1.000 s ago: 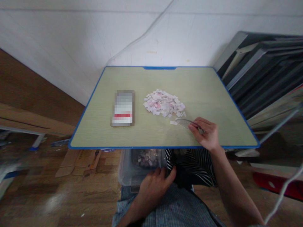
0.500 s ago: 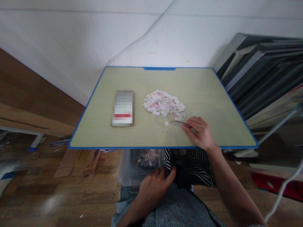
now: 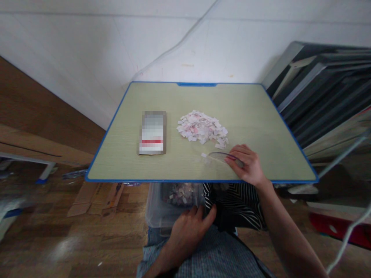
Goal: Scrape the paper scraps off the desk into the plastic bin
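Note:
My right hand (image 3: 246, 164) is closed around a pair of tweezers (image 3: 218, 154) above the front right part of the table. A small white paper piece (image 3: 204, 155) is at the tweezers' tip; whether it is gripped or lies on the tabletop, I cannot tell. Just beyond is a heap of small white and pinkish paper pieces (image 3: 199, 126), with a few strays at its right edge. My left hand (image 3: 189, 227) rests low by my lap, fingers loosely stretched out and empty, near the rim of a clear plastic bin (image 3: 155, 214).
A blurred-out flat rectangular item (image 3: 152, 133) lies left of the heap on the blue-edged table (image 3: 246, 104). Dark panels (image 3: 324, 85) lean at the right. Striped black-and-white cloth (image 3: 246, 204) hangs under the table edge. Flattened cardboard (image 3: 97, 199) lies on the floor at left.
My right hand and the tweezers have shifted slightly towards me, and the tweezers' two arms show more clearly. My left hand stays in place.

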The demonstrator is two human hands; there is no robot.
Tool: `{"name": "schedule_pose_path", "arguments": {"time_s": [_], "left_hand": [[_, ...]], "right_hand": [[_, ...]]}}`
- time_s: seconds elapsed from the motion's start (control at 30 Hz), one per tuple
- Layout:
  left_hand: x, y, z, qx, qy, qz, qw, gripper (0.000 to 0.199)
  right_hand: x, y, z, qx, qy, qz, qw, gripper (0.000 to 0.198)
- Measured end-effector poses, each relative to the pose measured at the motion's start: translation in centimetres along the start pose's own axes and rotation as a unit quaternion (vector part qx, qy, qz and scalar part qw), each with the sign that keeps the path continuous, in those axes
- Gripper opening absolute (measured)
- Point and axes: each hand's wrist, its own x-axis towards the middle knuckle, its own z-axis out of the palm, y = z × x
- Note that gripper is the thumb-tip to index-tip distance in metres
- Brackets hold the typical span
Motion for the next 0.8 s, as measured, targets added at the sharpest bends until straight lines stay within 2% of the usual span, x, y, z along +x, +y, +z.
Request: {"name": "schedule_pose_path", "arguments": {"time_s": [0.1, 0.27, 0.5, 0.67, 0.73, 0.8], "left_hand": [[0.02, -0.03, 0.06, 0.000, -0.004, -0.001, 1.000, 0.052], [-0.13, 0.05, -0.07, -0.001, -0.001, 0.003, 1.000, 0.054], [-0.09, 0.04, 0.06, 0.003, -0.011, 0.002, 1.000, 0.056], [-0.04, 0.10, -0.04, 0.002, -0.015, -0.003, 1.000, 0.054], [-0.03, 0.13, -0.11, 0.002, -0.014, -0.003, 1.000, 0.055], [-0.02, 0.12, -0.17, 0.002, -0.009, -0.001, 1.000, 0.056]], "right_hand": [[0.10, 0.19, 0.23, -0.001, 0.018, 0.000, 1.000, 0.011], [0.26, 0.39, 0.68, -0.040, -0.044, -0.009, 0.998, 0.011], [0.12, 0.54, 0.64, -0.112, 0.017, 0.055, 0.992, 0.018], [0.14, 0.27, 0.37, -0.124, 0.072, 0.075, 0.987, 0.024], [0.26, 0.22, 0.44, -0.112, 0.071, 0.066, 0.989, 0.021], [0.37, 0.24, 0.56, -0.100, 0.033, 0.035, 0.994, 0.015]]}}
